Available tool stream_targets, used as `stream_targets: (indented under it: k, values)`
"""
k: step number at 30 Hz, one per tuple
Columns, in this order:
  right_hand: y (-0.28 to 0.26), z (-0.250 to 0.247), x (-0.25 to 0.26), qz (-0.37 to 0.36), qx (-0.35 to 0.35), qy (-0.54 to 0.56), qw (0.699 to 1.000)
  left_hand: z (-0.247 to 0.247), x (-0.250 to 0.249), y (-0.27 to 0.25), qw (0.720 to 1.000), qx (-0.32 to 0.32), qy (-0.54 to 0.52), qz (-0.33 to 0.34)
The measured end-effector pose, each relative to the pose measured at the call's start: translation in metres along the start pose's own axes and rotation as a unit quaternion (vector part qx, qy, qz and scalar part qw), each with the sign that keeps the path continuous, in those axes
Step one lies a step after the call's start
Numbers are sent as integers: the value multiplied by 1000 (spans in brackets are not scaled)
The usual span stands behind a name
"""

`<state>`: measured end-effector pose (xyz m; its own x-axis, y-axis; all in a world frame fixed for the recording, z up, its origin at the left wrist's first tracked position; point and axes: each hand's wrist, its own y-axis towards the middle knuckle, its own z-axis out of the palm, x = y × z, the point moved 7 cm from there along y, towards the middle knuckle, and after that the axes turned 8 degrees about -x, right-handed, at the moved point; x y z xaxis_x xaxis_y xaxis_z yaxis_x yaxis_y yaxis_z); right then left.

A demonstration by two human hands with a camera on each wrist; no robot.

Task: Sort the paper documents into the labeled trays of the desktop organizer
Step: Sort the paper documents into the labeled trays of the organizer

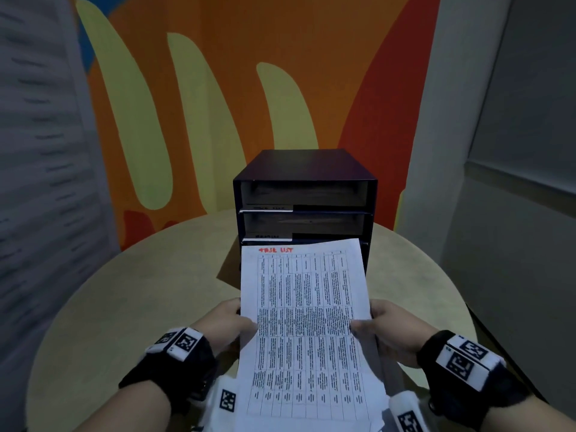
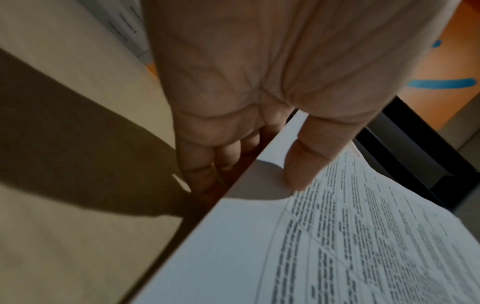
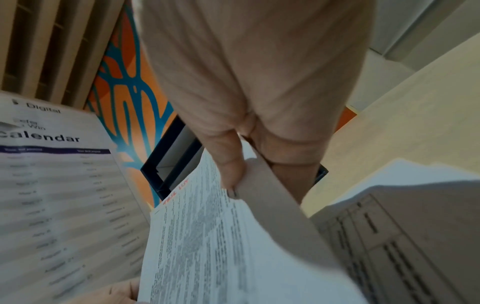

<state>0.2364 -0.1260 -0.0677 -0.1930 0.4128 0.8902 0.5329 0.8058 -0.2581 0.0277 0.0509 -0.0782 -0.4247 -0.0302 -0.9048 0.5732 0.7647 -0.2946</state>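
Observation:
A white sheet (image 1: 307, 322) with a printed table and a red handwritten heading is held above the round table, its far edge in front of the lowest slot of the dark organizer (image 1: 304, 188). My left hand (image 1: 230, 322) pinches its left edge, thumb (image 2: 303, 164) on top and fingers beneath. My right hand (image 1: 386, 325) pinches the right edge, thumb (image 3: 228, 164) on top. The same sheet (image 3: 207, 236) shows in the right wrist view with the organizer (image 3: 166, 164) behind it. The two upper trays carry white labels (image 1: 268, 208) too blurred to read.
The beige round table (image 1: 140, 291) carries the organizer at its far side. More printed sheets lie under the held one near my body, among them a calendar page (image 3: 59, 185) and a table page (image 3: 402, 236). An orange and yellow wall stands behind.

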Motion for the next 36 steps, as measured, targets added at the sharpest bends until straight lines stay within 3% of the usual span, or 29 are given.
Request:
stream_targets:
  k: [8,13,22,26,28,31,33,36]
  values:
    - [-2,-19,39,-34,-31,168,985,-18,-48,-12,996,-38,-56,56]
    - [5,-33,65,-45,-60,236,969,-17,-79,-18,981,-89,-159,69]
    - [-9,-39,75,-34,-48,274,960,-16,-98,-16,970,-124,-193,86]
    - [-3,-39,79,-50,-64,347,934,-14,-113,-30,965,-156,15,212]
    - [5,-40,82,-49,-72,365,927,-1,-123,-45,931,-151,178,281]
    - [14,-41,93,-51,-86,348,932,25,-136,-63,853,-127,390,324]
    - [20,-44,100,-44,-118,305,944,33,-140,-63,827,-110,435,339]
    - [31,-50,107,-51,-157,221,961,27,-144,-49,857,-126,350,356]
